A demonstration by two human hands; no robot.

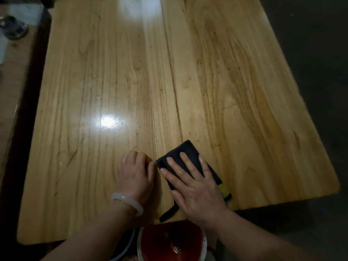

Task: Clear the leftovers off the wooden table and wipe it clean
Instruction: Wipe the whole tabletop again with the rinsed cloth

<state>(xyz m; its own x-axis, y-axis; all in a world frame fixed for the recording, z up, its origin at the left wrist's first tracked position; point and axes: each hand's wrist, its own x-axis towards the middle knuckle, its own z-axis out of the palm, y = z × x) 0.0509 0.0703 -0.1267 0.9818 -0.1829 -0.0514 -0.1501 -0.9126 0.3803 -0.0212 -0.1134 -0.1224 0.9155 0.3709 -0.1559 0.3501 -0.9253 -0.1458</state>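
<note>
A light wooden table [116,76] fills the head view, its surface glossy with light glare. A folded dark cloth [188,150] with a yellow tag lies near the table's front edge, right of centre. My right hand [194,185] lies flat on the cloth with fingers spread, pressing it to the wood. My left hand [136,171] rests on the table just left of the cloth, fingers curled under, a pale bangle on its wrist. No food scraps show on the tabletop.
A red round container with a white rim [171,242] sits below the table's front edge, between my arms. A darker side surface at the left holds a metal object [13,25]. Dark floor lies to the right of the table.
</note>
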